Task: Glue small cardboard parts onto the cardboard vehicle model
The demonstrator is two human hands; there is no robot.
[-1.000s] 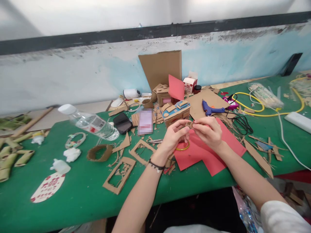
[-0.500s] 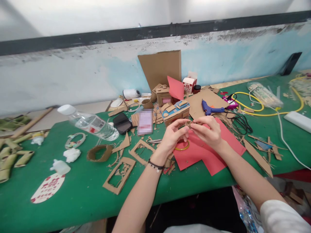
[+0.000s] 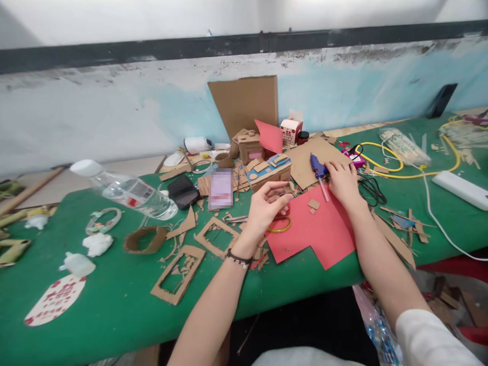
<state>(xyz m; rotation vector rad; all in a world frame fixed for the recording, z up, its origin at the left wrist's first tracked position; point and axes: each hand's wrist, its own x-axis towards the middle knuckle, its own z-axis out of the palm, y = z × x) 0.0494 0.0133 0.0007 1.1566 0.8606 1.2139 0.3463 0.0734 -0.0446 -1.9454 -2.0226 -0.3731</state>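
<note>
My left hand (image 3: pixel 269 203) is closed in a pinch on a small cardboard piece (image 3: pixel 290 187), above the left side of the red paper (image 3: pixel 324 234). At the paper's far edge my right hand (image 3: pixel 343 183) has its fingers on the blue glue gun (image 3: pixel 317 165), and a clear glue stick (image 3: pixel 324 191) sticks out of the gun's near end. A small square of cardboard (image 3: pixel 313 204) lies on the paper between my hands. Below my left hand are the scissors (image 3: pixel 280 229), their yellow handle loop showing. Just beyond it stands a cardboard box model (image 3: pixel 269 173) with a blue top.
A water bottle (image 3: pixel 125 193), a dark case (image 3: pixel 183 192) and a phone (image 3: pixel 220 189) stand or lie to the left. Cut cardboard frames (image 3: pixel 179 274) and scraps lie nearer me. Black cable (image 3: pixel 375 190), yellow hose (image 3: pixel 415 175) and a white power strip (image 3: pixel 467 188) lie to the right.
My right hand has left my left hand and moved away and right to the glue gun, which is now turned. A cardboard square now shows on the red paper. The view has shifted slightly.
</note>
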